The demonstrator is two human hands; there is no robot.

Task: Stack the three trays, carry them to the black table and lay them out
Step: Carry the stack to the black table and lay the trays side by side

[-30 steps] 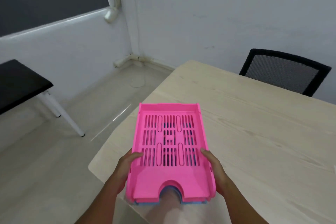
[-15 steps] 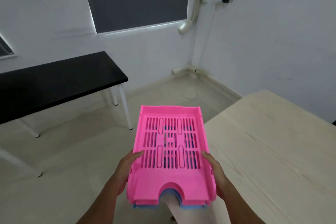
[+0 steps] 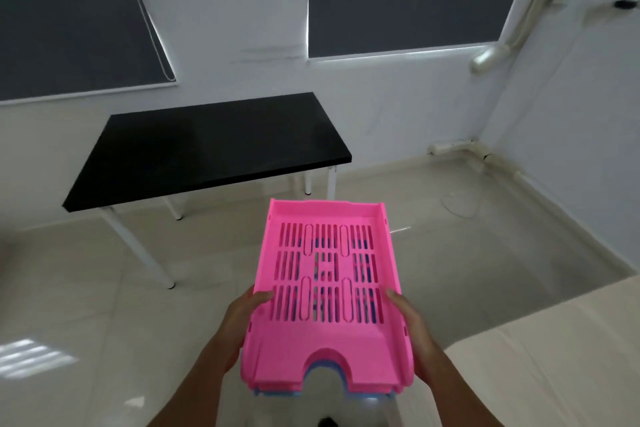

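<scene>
I hold a stack of trays in the air over the floor. The top one is a pink slotted tray (image 3: 327, 340); a blue tray (image 3: 323, 366) shows as a thin edge at the front notch beneath it, and any further tray is hidden. My left hand (image 3: 242, 321) grips the stack's left side with the thumb on the pink rim. My right hand (image 3: 414, 333) grips the right side the same way. The black table (image 3: 214, 146) stands ahead against the wall, its top bare.
White table legs (image 3: 138, 250) reach down to the tiled floor between me and the black table. The corner of a light wooden table (image 3: 554, 367) sits at lower right. A white pipe (image 3: 460, 147) runs along the wall base at the right.
The view has swung left, away from the wooden table; the black table now lies straight ahead and closer. Both hands keep the same grip on the stack.
</scene>
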